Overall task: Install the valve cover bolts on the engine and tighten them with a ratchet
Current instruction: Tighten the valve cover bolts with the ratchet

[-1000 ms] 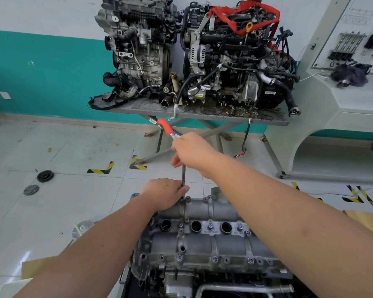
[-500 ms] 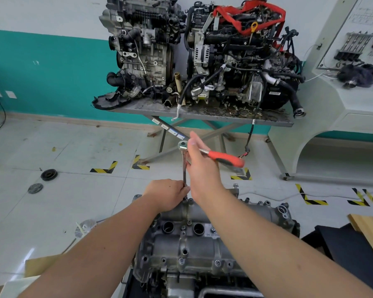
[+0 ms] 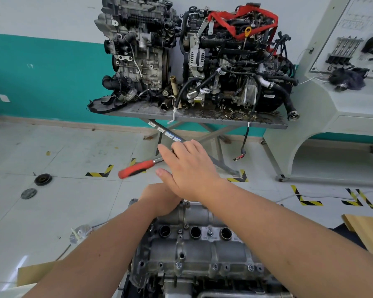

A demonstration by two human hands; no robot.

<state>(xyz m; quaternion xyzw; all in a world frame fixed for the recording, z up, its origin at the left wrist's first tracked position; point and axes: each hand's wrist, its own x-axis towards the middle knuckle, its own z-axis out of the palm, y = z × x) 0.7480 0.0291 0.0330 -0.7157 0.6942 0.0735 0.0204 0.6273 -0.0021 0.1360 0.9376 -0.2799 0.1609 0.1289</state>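
Pale floor tiles point(image 3: 52, 211) with yellow-and-black corner marks run back to a teal and white wall. On the far left a cable is cut off by the frame edge, and two dark round discs point(image 3: 43, 179) lie on the floor; what they are is hard to make out. Near the lower left corner a piece of cardboard point(image 3: 33, 274) is partly hidden by the left forearm.

Further right, a grey tabletop point(image 3: 138, 111) on crossed legs carries two spare engines point(image 3: 138, 50) side by side, their tops cut off by the frame; the right one has a red strap over it.

In the foreground, the left hand point(image 3: 159, 198) rests at the far left end of the valve cover point(image 3: 194, 246), fingers curled downward, but the right hand covers its fingertips, so I cannot tell what they hold. The ratchet point(image 3: 136, 168) sticks out to the left above it, red handle free in the air. Its head is hidden beneath the right hand point(image 3: 190, 168), which lies over it with fingers stretched out nearly straight, not wrapped round the handle. The extension below is out of sight.

Small bolts point(image 3: 178, 264) sit along the near edge of the cover; the engine below is cut off at the bottom. On the right stands a pale console point(image 3: 332, 117) with a display panel, partly out of frame.
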